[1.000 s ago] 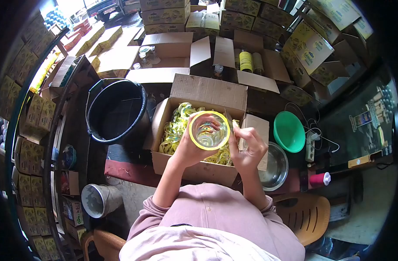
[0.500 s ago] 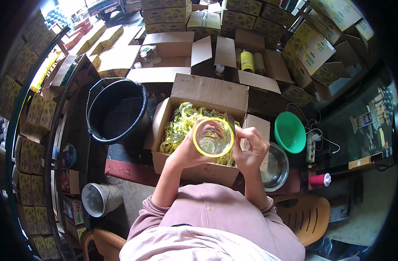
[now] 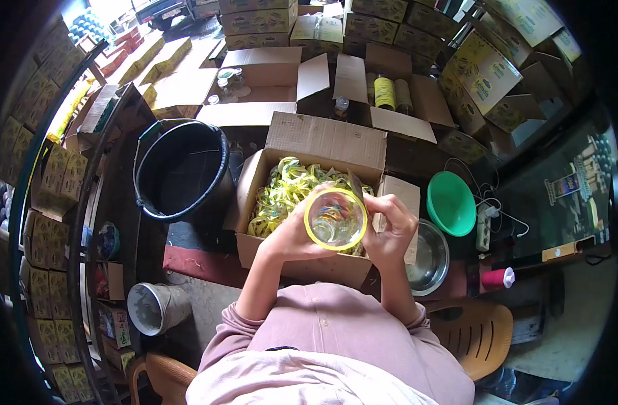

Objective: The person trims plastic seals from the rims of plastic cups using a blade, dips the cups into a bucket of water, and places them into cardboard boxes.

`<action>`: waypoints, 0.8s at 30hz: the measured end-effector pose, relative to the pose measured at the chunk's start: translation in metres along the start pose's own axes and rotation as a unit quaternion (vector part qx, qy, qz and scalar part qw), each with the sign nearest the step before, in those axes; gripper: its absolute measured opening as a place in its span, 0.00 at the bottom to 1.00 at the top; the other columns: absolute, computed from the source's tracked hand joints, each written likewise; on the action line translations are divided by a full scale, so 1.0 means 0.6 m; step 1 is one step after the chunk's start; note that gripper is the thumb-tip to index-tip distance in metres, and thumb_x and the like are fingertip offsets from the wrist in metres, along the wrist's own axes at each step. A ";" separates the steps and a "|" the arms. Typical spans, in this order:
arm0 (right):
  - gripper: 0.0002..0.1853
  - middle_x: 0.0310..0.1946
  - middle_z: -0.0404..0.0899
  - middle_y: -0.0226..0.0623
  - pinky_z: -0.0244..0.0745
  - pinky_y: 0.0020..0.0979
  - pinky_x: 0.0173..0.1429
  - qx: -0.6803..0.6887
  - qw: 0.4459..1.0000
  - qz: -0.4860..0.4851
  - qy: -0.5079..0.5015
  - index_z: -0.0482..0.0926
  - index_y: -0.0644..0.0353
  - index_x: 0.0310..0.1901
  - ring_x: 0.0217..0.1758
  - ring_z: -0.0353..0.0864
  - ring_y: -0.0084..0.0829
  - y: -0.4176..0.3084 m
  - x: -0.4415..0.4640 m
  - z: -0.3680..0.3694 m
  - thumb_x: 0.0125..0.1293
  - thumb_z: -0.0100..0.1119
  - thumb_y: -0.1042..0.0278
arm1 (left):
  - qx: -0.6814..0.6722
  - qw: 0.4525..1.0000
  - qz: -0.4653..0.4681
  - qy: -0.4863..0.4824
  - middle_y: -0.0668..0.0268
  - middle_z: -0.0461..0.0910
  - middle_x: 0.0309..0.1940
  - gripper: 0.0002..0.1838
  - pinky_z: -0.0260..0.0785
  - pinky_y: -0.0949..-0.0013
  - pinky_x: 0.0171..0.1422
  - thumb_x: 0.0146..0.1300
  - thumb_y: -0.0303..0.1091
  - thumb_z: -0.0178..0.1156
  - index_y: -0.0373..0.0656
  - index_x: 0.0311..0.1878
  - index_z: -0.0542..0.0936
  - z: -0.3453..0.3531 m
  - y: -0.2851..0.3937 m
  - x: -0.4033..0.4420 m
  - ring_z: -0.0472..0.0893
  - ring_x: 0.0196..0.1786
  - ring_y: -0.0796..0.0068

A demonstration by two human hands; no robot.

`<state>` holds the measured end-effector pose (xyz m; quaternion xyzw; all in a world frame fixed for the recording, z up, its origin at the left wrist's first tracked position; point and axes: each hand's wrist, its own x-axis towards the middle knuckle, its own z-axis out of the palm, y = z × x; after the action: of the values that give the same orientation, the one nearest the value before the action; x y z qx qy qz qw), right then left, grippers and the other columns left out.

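Note:
A clear round container with a yellow rim (image 3: 335,219) is tilted with its mouth toward me. My left hand (image 3: 292,234) is wrapped round its left side. Close against its right side is my right hand (image 3: 390,228), thumb and forefinger pinched at a thin dark blade-like piece (image 3: 355,183) beside the rim. Both hands are above an open cardboard box (image 3: 326,140), which is filled with crumpled yellow-and-clear plastic strips (image 3: 282,196).
A black bucket (image 3: 221,172) stands to the left, with a grey bucket (image 3: 143,309) lower down. Rightward are a green basin (image 3: 451,204), a metal bowl (image 3: 427,260), a power strip (image 3: 483,233) and a pink spool (image 3: 497,278). Open boxes (image 3: 262,67) hold jars and yellow rolls (image 3: 384,93).
The container has shifted a little right and down in my left hand. My right hand stays at its right side, with only slight movement.

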<state>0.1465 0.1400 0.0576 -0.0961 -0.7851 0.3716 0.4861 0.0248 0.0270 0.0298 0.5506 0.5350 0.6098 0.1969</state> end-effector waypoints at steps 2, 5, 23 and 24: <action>0.11 0.22 0.75 0.34 0.69 0.20 0.31 0.006 1.000 0.004 0.003 0.79 0.65 0.33 0.25 0.76 0.21 0.002 0.002 0.001 0.45 0.62 0.85 | -0.022 1.000 0.013 -0.016 0.61 0.68 0.46 0.38 0.60 0.68 0.60 0.35 0.32 0.70 0.37 0.54 0.66 0.000 0.001 0.000 0.70 0.53 0.70; 0.10 0.23 0.76 0.34 0.70 0.21 0.30 -0.003 0.999 0.020 0.025 0.79 0.65 0.32 0.25 0.77 0.21 0.001 0.003 0.002 0.45 0.62 0.84 | -0.126 0.992 0.020 0.013 0.61 0.67 0.48 0.38 0.61 0.67 0.60 0.37 0.31 0.69 0.37 0.55 0.65 0.001 0.004 0.004 0.69 0.54 0.69; 0.11 0.21 0.76 0.34 0.71 0.23 0.28 -0.058 0.994 -0.038 0.080 0.79 0.62 0.33 0.22 0.76 0.23 -0.007 -0.003 0.026 0.45 0.62 0.83 | 0.030 0.982 0.093 0.162 0.57 0.66 0.48 0.42 0.68 0.64 0.54 0.42 0.24 0.69 0.43 0.57 0.51 0.017 0.001 0.016 0.72 0.49 0.66; 0.11 0.21 0.76 0.34 0.71 0.23 0.28 -0.062 0.994 -0.038 0.083 0.79 0.62 0.34 0.22 0.76 0.23 -0.007 -0.004 0.027 0.45 0.62 0.83 | 0.032 0.982 0.088 0.164 0.57 0.65 0.48 0.42 0.67 0.64 0.54 0.43 0.24 0.69 0.43 0.57 0.51 0.017 0.001 0.015 0.72 0.50 0.65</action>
<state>0.1353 0.1277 0.0549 -0.1265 -0.7669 0.2941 0.5561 0.0311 0.0387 0.0328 0.4940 0.5288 0.6893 0.0342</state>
